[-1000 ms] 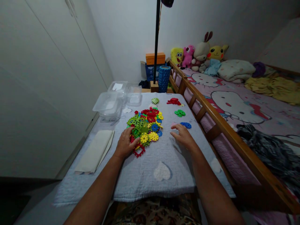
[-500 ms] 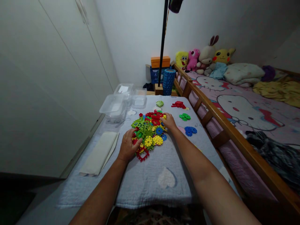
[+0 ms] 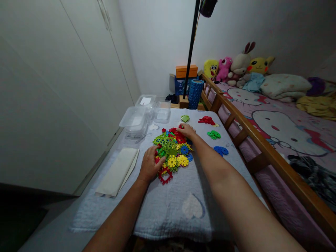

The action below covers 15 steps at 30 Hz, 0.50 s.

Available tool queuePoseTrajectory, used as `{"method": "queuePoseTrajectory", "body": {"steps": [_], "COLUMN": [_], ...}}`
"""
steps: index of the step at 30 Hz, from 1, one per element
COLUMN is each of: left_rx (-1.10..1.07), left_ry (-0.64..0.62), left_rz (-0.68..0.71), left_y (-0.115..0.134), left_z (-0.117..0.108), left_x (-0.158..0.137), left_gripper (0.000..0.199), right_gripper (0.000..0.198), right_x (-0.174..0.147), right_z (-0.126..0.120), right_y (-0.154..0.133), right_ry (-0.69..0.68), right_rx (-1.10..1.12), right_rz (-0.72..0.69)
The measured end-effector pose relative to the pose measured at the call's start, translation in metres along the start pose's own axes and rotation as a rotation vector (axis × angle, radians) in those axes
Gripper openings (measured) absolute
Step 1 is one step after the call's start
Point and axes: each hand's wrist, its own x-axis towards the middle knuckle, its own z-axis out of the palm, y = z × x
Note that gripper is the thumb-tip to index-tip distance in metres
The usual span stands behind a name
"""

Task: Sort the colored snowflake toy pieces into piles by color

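Note:
A heap of plastic snowflake-style building pieces in yellow, green, red and blue lies mid-table, with square lattice pieces among the notched discs. Against its left side rests my left hand, thumb apart from the fingers, touching red pieces. My right hand reaches over the heap's far right side, thumb and forefinger parted above red pieces; its other fingers are partly hidden. Sorted groups lie to the right: red pieces, green discs and blue discs. A light green disc sits alone beyond the heap.
Clear plastic containers stand at the table's back left. Nearer on that side lies a folded pale cloth. A black pole rises behind the table. The wooden bed rail runs along the right, close to the table.
My right hand has moved a little away from me, from yellow pieces to red ones. My left hand stays at the heap's edge. The whole view has shifted slightly.

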Motion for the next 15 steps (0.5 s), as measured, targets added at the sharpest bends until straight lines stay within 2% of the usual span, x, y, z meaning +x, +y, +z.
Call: {"method": "queuePoseTrajectory", "body": {"steps": [7, 15], "left_rx": [-0.011, -0.038], "left_ry": [0.004, 0.002], "left_rz": [-0.021, -0.036], "left_y": [0.0, -0.001], "left_z": [0.0, 0.002], "left_x": [0.001, 0.001], "left_gripper": [0.049, 0.049], "right_gripper": [0.047, 0.048], "right_x": [-0.007, -0.037], "right_z": [-0.005, -0.008], "right_y": [-0.007, -0.01], "right_ry": [-0.11, -0.176], "right_rx": [0.004, -0.067], "right_rz": [-0.112, -0.174]}}
